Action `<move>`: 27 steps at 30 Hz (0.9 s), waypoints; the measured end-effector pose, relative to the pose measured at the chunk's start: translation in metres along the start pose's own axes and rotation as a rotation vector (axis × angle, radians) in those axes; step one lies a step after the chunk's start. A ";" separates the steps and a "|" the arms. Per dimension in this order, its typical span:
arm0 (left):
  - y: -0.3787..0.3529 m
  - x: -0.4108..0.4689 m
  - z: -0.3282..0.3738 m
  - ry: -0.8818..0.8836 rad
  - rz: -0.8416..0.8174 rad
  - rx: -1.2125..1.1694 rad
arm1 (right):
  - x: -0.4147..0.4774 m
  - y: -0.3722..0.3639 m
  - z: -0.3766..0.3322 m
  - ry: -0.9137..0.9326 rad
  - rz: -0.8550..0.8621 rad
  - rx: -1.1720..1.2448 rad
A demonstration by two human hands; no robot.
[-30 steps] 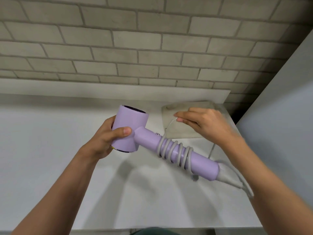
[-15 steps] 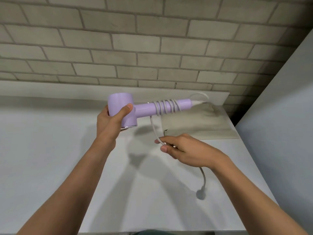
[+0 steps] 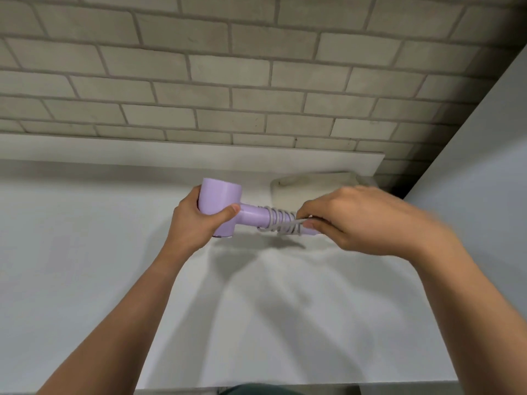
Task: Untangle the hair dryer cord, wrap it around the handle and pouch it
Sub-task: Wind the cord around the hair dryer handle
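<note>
Hair dryer (image 3: pixel 221 208) held mid-frame, cord wrap nearly finished.
Left hand (image 3: pixel 196 220) curls round the lilac barrel; grey cord (image 3: pixel 281 222) coils the handle (image 3: pixel 255 216). Right hand (image 3: pixel 362 220), up from below, pinches the strand, adding another turn. Pouch (image 3: pixel 313 185) waits behind.

Lilac hair dryer (image 3: pixel 221 206): aloft above white counter (image 3: pixel 85 266), handle (image 3: pixel 253 216) horizontal, pointing right. Grey cord (image 3: pixel 281 220): coiled round handle. Beige pouch (image 3: pixel 309 186): flat at counter's far edge.
</note>
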State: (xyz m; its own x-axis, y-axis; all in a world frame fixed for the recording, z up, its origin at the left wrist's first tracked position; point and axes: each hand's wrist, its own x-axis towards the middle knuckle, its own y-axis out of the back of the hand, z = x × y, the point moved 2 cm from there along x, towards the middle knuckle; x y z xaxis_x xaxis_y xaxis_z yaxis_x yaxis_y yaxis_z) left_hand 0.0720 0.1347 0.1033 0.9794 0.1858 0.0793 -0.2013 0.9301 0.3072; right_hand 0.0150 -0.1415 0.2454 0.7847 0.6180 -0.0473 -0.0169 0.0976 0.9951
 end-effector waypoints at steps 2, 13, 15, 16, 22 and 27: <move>0.001 -0.002 0.002 -0.028 -0.089 0.011 | 0.002 0.007 0.004 0.040 0.167 -0.109; 0.016 -0.023 0.023 -0.182 -0.423 -0.209 | 0.022 -0.006 0.035 0.003 0.548 -0.083; 0.018 -0.025 0.026 -0.192 -0.430 -0.272 | 0.027 -0.015 0.041 -0.006 0.515 0.003; 0.018 -0.026 0.027 -0.192 -0.431 -0.306 | 0.029 -0.020 0.044 -0.009 0.497 0.055; 0.014 -0.025 0.031 -0.196 -0.486 -0.404 | 0.038 -0.049 0.043 -0.013 0.462 0.234; 0.006 -0.024 0.031 -0.152 -0.398 -0.551 | 0.043 -0.076 0.029 0.036 0.387 0.315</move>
State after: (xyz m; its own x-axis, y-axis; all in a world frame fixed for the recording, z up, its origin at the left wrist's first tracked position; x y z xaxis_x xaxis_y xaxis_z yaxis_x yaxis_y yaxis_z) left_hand 0.0465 0.1260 0.1326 0.9557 -0.2117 0.2045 0.2497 0.9510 -0.1822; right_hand 0.0680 -0.1455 0.1701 0.7359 0.5893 0.3336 -0.1105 -0.3815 0.9177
